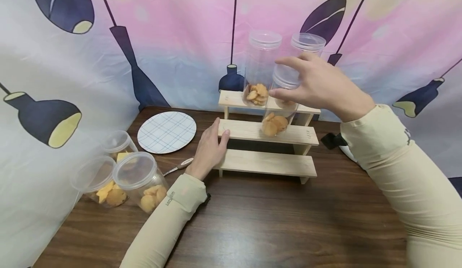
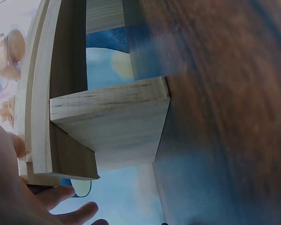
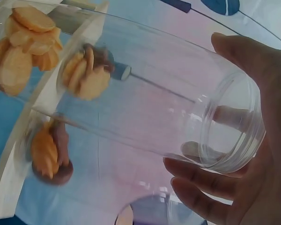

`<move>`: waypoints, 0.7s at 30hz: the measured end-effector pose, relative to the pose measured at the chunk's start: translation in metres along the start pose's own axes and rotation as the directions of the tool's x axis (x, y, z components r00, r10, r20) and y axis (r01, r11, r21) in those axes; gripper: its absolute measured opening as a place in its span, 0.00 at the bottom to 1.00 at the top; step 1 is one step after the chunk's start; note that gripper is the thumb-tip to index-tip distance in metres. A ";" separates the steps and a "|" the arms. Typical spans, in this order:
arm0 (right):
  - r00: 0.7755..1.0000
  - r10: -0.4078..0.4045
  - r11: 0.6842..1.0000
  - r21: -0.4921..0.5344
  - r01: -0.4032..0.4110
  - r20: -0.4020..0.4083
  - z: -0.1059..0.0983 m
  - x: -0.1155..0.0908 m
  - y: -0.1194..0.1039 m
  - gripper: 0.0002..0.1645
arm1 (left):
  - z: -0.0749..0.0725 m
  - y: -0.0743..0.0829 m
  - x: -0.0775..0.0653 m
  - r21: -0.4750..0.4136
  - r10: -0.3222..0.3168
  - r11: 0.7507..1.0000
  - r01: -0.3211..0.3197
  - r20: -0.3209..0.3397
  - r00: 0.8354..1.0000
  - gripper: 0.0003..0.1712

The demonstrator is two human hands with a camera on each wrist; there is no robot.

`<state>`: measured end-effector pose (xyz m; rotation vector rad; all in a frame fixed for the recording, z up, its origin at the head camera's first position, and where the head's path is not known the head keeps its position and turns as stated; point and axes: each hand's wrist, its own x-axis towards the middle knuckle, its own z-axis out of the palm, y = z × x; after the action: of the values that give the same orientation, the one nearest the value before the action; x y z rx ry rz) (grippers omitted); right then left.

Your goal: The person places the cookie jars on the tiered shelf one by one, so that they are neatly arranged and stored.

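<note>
A wooden three-step display stand [image 1: 267, 161] stands on the table. My left hand [image 1: 207, 147] holds the left end of its middle step, thumb at the front edge and fingers along the end. In the left wrist view these fingers [image 2: 61, 197] show beside the board. My right hand [image 1: 317, 81] grips the lid end of a clear jar of cookies [image 1: 275, 124] from above. This jar stands upright on the middle step. Through its wall in the right wrist view, fingers appear round the lid [image 3: 229, 124]. Behind it, two more clear cookie jars, left [image 1: 257, 93] and right [image 1: 308, 41], stand on the top step.
Three lidded jars of snacks [image 1: 138, 171] cluster at the table's left. A round checkered plate [image 1: 167, 132] lies behind them, with a brown-handled utensil [image 1: 185, 163] near my left wrist. Behind the stand hangs a printed cloth [image 1: 187, 39]. A white object [image 1: 347, 152] is partly hidden by my right sleeve.
</note>
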<state>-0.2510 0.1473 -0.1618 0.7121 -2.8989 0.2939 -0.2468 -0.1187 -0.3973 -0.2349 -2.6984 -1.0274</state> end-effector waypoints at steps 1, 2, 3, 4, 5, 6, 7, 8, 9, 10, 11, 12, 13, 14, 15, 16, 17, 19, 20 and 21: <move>1.000 0.002 1.000 0.008 -0.002 0.001 0.001 0.002 -0.003 0.55 | 0.000 0.001 0.001 -0.002 0.004 1.000 -0.004 0.002 1.000 0.41; 1.000 0.005 1.000 0.013 -0.005 0.002 0.002 0.004 -0.005 0.55 | 0.000 0.002 0.001 -0.003 0.007 1.000 -0.007 0.003 1.000 0.41; 1.000 0.002 1.000 0.020 -0.002 0.001 0.003 0.007 -0.007 0.55 | 0.000 0.002 0.002 -0.005 0.010 1.000 -0.010 0.004 1.000 0.41; 1.000 -0.003 1.000 0.024 0.003 -0.002 0.004 0.009 -0.009 0.55 | 0.000 0.002 0.002 -0.006 0.012 1.000 -0.011 0.005 1.000 0.41; 1.000 -0.009 1.000 0.029 0.010 -0.007 0.006 0.011 -0.011 0.54 | 0.000 0.003 0.002 -0.008 0.012 1.000 -0.011 0.006 1.000 0.41; 1.000 -0.016 0.999 0.033 0.017 -0.014 0.008 0.012 -0.013 0.54 | 0.000 0.003 0.003 -0.009 0.011 1.000 -0.011 0.006 1.000 0.41; 1.000 -0.021 0.999 0.035 0.022 -0.020 0.010 0.014 -0.015 0.53 | -0.001 0.003 0.002 -0.009 0.008 1.000 -0.008 0.007 1.000 0.41; 0.999 -0.029 0.999 0.037 0.030 -0.029 0.012 0.015 -0.016 0.53 | -0.001 0.003 0.002 -0.008 0.007 1.000 -0.007 0.007 1.000 0.41; 0.999 -0.033 0.998 0.044 0.035 -0.036 0.014 0.016 -0.018 0.53 | -0.001 0.003 0.002 -0.008 0.006 1.000 -0.006 0.007 1.000 0.41; 0.998 -0.034 0.998 0.049 0.036 -0.044 0.016 0.018 -0.019 0.52 | -0.001 0.003 0.002 -0.008 0.006 1.000 -0.006 0.006 1.000 0.41; 0.998 -0.031 0.998 0.056 0.033 -0.047 0.018 0.019 -0.021 0.53 | -0.001 0.002 0.002 -0.008 0.007 1.000 -0.007 0.005 1.000 0.41; 0.998 -0.029 0.998 0.063 0.032 -0.048 0.019 0.020 -0.023 0.54 | -0.001 0.002 0.002 -0.008 0.008 1.000 -0.008 0.004 1.000 0.41; 0.999 -0.028 0.997 0.069 0.031 -0.046 0.021 0.021 -0.025 0.54 | -0.002 0.002 0.002 -0.008 0.010 1.000 -0.010 0.003 1.000 0.41; 0.999 -0.029 0.997 0.076 0.032 -0.043 0.022 0.022 -0.026 0.54 | -0.002 0.002 0.001 -0.008 0.010 1.000 -0.010 0.002 1.000 0.41; 0.999 -0.029 0.996 0.083 0.032 -0.039 0.023 0.023 -0.028 0.55 | -0.002 0.002 0.001 -0.008 0.009 1.000 -0.009 0.001 1.000 0.41; 0.999 -0.028 0.996 0.086 0.031 -0.033 0.025 0.024 -0.030 0.55 | -0.002 0.001 0.001 -0.007 0.008 1.000 -0.008 0.000 1.000 0.41; 0.999 -0.027 0.996 0.090 0.029 -0.026 0.026 0.025 -0.031 0.55 | -0.002 0.001 0.001 -0.007 0.007 1.000 -0.007 0.000 1.000 0.41; 0.999 -0.030 0.996 0.089 0.031 -0.016 0.028 0.027 -0.034 0.55 | -0.002 0.001 0.000 -0.010 0.003 1.000 -0.003 0.000 1.000 0.41; 0.999 -0.031 0.996 0.085 0.032 -0.012 0.029 0.027 -0.035 0.55 | -0.002 0.001 -0.001 -0.010 0.000 1.000 0.000 -0.001 1.000 0.41; 0.999 -0.032 0.996 0.082 0.032 -0.010 0.030 0.028 -0.036 0.55 | -0.002 0.001 -0.001 -0.010 -0.002 1.000 0.002 -0.002 1.000 0.41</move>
<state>-0.2615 0.0969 -0.1799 0.7671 -2.8785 0.4133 -0.2451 -0.1193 -0.3957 -0.2331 -2.6925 -1.0408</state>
